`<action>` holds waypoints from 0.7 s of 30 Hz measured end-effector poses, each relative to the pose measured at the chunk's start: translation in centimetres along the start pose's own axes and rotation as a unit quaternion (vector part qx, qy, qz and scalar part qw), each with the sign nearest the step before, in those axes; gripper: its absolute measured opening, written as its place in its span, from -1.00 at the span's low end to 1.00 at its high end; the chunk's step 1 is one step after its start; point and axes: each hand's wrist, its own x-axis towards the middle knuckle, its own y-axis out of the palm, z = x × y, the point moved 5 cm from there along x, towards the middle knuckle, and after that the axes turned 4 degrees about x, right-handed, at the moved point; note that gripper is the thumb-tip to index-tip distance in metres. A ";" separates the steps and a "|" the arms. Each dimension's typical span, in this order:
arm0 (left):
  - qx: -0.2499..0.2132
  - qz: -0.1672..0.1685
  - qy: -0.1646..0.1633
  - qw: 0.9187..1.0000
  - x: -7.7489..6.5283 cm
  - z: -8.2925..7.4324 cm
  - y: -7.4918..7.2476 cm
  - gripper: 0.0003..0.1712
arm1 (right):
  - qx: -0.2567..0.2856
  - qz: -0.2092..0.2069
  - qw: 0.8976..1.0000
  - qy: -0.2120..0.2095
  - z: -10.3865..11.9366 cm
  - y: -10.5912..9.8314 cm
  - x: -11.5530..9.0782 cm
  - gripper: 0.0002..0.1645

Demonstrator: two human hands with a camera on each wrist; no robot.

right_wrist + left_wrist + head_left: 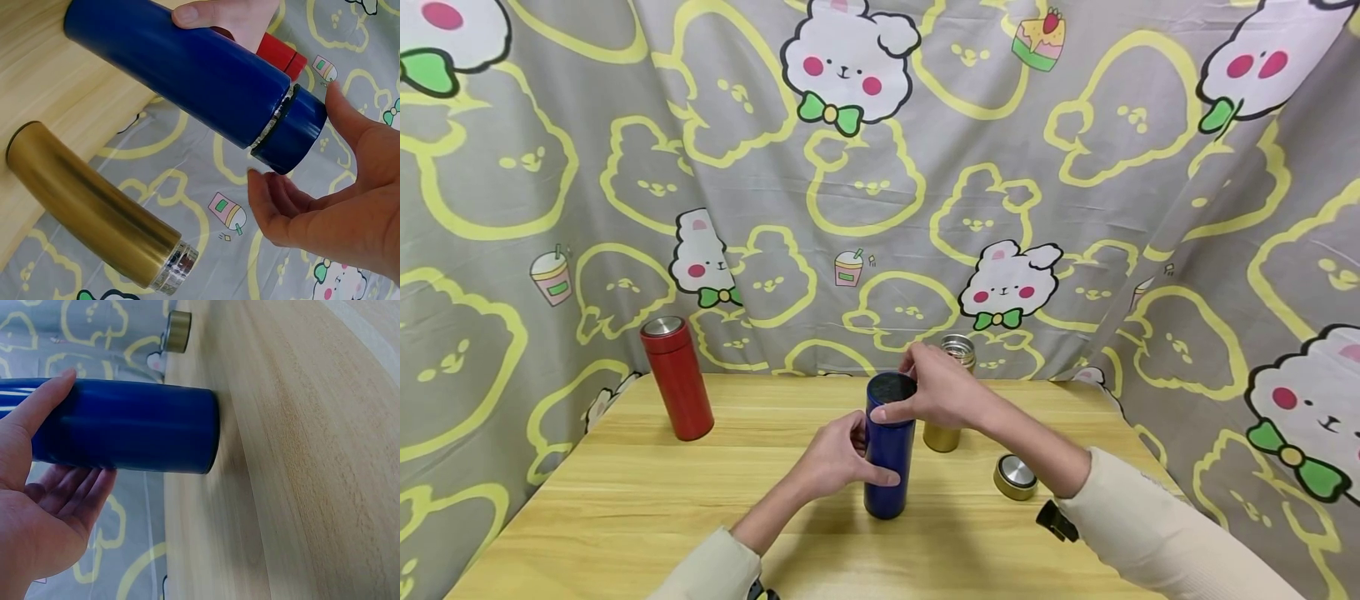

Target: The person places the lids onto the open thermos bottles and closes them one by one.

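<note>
A blue thermos flask (pixel 886 479) stands upright near the middle of the wooden table. My left hand (pixel 838 457) grips its body, thumb across the front. At the top, my right hand (pixel 943 390) holds the blue lid (pixel 292 132) between thumb and fingers. A thin silver gap shows between lid and body in the right wrist view, and the lid sits slightly tilted. Behind my right hand stands a gold thermos flask (pixel 94 206) without its lid, its steel neck bare. The gold lid (pixel 1016 477) lies on the table to the right, below my right forearm.
A red thermos flask (pixel 679 382) with its lid on stands at the back left of the table (pixel 760 492). A patterned grey curtain (pixel 880 200) hangs behind the table and along both sides.
</note>
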 end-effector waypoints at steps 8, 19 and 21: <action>-0.002 -0.001 -0.001 1.000 -0.1 0.0 0.0 -0.29 | 0.019 0.030 0.999 -0.003 0.1 -0.2 -0.2 0.06; -0.016 0.001 0.000 1.000 0.0 0.0 0.0 -0.29 | 0.070 0.073 0.994 -0.048 0.7 -0.5 -0.5 -0.12; -0.016 0.000 0.000 1.000 -0.1 0.0 0.0 -0.29 | 0.071 0.077 0.993 -0.050 0.8 -0.5 -0.6 -0.15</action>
